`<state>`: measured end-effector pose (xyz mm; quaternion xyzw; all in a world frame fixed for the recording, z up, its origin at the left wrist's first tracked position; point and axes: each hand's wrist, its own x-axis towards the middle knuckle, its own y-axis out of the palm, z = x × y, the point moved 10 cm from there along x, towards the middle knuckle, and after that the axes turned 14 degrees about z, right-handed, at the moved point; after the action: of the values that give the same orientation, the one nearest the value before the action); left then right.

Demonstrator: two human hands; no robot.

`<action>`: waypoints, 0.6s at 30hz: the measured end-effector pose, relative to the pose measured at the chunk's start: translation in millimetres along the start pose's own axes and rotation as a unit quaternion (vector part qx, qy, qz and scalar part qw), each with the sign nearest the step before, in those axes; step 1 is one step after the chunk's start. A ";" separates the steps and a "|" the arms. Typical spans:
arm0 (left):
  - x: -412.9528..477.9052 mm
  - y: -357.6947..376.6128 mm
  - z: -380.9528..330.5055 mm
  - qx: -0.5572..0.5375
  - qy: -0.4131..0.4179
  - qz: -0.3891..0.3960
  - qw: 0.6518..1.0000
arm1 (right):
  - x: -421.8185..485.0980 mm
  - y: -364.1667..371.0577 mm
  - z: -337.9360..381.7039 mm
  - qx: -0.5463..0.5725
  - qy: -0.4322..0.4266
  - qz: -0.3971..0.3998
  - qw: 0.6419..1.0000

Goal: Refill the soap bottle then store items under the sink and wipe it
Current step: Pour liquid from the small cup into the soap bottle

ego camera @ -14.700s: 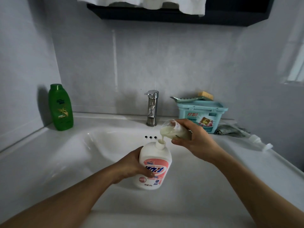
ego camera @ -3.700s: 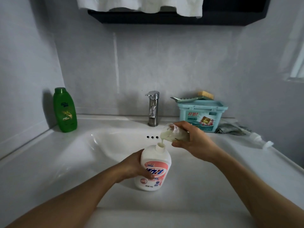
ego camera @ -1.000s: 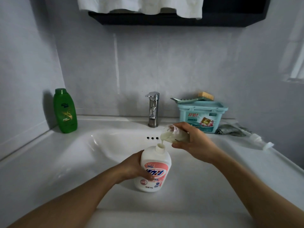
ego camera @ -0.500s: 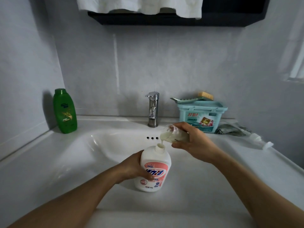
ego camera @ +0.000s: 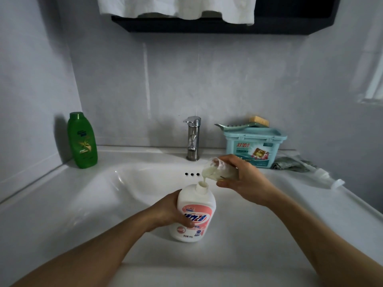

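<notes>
Left grip (ego camera: 165,212) is curled round the left side of the soap bottle (ego camera: 196,204), thumb across the pink label and the fingers hidden behind it. The bottle stands upright in the front of the sink (ego camera: 124,193) with its cap off and its neck open. Right grip (ego camera: 244,183) is just above and to the right. It pinches a small clear cup (ego camera: 215,170) that is tipped on its side, mouth to the left. The fingers wrap most of the cup, so only the mouth end shows. A thin stream of creamy white soap (ego camera: 204,179) runs from the lip of the cup into the bottle's neck.

Behind the bottle, three dark overflow holes (ego camera: 192,174) sit in the back wall of the sink, and the cup partly covers the right one. A steel tap (ego camera: 193,139) stands on the counter (ego camera: 51,204) behind them.

At the back left corner of the counter a green bottle (ego camera: 83,141) stands upright, close to the side wall. To the right of the tap sits a pale blue lidded box (ego camera: 252,150), its lower left corner hidden by the right grip. On its lid lie a blue-green dish (ego camera: 234,126) and a tan brush (ego camera: 259,121). A crumpled grey rag (ego camera: 290,164) lies just beside the box on the right. A white pump (ego camera: 327,179) lies on its side next to the rag, near the counter's edge.

High on the tiled wall runs a dark shelf (ego camera: 207,25), and a white towel (ego camera: 176,7) hangs over its front.
</notes>
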<state>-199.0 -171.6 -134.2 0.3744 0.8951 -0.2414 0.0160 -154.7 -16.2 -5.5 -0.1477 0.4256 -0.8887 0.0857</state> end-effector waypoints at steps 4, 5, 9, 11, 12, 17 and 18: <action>0.1 0.1 -0.6 0.002 0.000 0.000 1.000 | -0.5 -0.9 0.7 0.000 -0.001 -0.003 1.000; 0.1 0.3 -0.7 0.002 -0.001 0.000 1.000 | -0.8 -1.0 1.2 -0.001 -0.001 -0.004 1.000; -0.1 0.4 -1.7 0.006 -0.002 0.000 1.000 | -1.5 -1.2 2.8 -0.006 -0.002 -0.003 1.000; -0.2 0.9 -2.2 0.005 -0.001 0.001 1.000 | -1.7 -1.8 3.3 -0.006 -0.003 -0.004 1.000; -0.3 1.1 -2.3 0.005 -0.001 0.002 1.000 | -1.7 -1.8 3.1 -0.005 -0.003 -0.004 1.000; -0.3 2.3 -1.9 0.008 -0.009 0.007 1.000 | -1.4 -0.5 2.8 -0.005 0.000 0.002 1.000; -0.2 2.2 -1.5 0.008 -0.009 0.008 1.000 | -1.5 -0.5 2.7 -0.004 0.000 0.002 1.000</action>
<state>-197.1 -169.7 -133.8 0.3792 0.8901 -0.2519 0.0227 -152.4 -17.5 -3.8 -0.1466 0.4294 -0.8869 0.0871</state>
